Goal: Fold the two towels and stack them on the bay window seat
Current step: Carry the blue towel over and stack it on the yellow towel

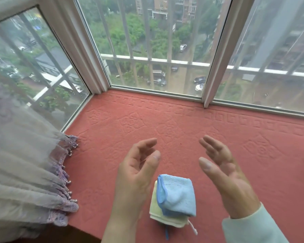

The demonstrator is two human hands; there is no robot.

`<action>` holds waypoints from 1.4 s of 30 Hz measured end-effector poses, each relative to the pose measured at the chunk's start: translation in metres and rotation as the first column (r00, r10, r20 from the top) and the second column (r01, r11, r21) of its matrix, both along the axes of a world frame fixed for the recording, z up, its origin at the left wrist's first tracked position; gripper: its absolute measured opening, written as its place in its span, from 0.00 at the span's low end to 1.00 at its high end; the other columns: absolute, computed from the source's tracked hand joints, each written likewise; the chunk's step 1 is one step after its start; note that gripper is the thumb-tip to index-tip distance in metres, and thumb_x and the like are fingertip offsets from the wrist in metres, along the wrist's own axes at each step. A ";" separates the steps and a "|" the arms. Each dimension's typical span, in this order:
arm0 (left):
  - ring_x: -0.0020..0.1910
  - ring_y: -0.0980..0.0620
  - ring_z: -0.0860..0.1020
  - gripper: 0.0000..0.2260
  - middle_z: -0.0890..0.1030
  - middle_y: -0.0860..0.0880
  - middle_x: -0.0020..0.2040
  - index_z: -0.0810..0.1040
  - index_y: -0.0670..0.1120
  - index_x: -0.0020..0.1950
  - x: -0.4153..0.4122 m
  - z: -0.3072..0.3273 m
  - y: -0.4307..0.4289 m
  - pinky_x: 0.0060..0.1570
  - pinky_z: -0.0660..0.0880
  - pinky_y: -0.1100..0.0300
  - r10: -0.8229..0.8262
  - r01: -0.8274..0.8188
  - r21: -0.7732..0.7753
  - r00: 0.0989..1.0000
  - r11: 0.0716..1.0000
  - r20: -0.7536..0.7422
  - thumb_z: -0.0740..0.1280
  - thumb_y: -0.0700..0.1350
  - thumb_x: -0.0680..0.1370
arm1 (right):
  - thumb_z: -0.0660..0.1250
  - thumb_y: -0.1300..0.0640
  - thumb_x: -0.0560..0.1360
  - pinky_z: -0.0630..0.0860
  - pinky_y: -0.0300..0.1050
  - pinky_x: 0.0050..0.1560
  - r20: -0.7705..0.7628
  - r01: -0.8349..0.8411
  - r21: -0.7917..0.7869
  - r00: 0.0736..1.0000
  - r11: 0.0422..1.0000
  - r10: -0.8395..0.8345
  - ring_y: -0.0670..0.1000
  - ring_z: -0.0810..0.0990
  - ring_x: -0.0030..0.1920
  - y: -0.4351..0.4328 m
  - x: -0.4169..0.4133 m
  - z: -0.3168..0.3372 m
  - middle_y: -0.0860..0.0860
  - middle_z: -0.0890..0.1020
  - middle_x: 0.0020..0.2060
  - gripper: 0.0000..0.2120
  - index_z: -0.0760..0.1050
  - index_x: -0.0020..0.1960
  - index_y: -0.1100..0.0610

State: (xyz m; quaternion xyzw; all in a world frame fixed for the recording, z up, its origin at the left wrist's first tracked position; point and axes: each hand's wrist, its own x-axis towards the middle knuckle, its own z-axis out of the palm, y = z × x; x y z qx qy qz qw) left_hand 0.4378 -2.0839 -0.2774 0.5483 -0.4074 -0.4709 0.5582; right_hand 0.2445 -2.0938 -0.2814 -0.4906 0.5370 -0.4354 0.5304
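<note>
A sheer curtain [25, 172] with a beaded purple hem hung well left of the fingers. Window panes [156, 50] stood beyond the fingertips, showing parked cars [199, 79] below.

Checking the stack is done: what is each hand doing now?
Left hand: open, holding nothing.
Right hand: open, holding nothing.

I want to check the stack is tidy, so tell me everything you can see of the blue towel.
The blue towel is a small light-blue terry cloth with darker blue edging, folded into a compact, roughly square pad. It lies flat on the folded pale yellow-green towel, slightly askew, near the front edge of the red window seat. Neither open hand touches it.
</note>
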 end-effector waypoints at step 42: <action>0.58 0.50 0.85 0.30 0.85 0.50 0.61 0.77 0.56 0.65 0.001 -0.195 0.038 0.50 0.81 0.57 -0.074 0.107 0.377 0.992 0.920 -0.102 0.78 0.49 0.63 | 0.75 0.43 0.60 0.73 0.43 0.63 -0.112 0.039 0.278 0.994 0.960 -0.008 0.40 0.74 0.66 0.052 -0.001 -0.197 0.40 0.78 0.64 0.33 0.73 0.64 0.33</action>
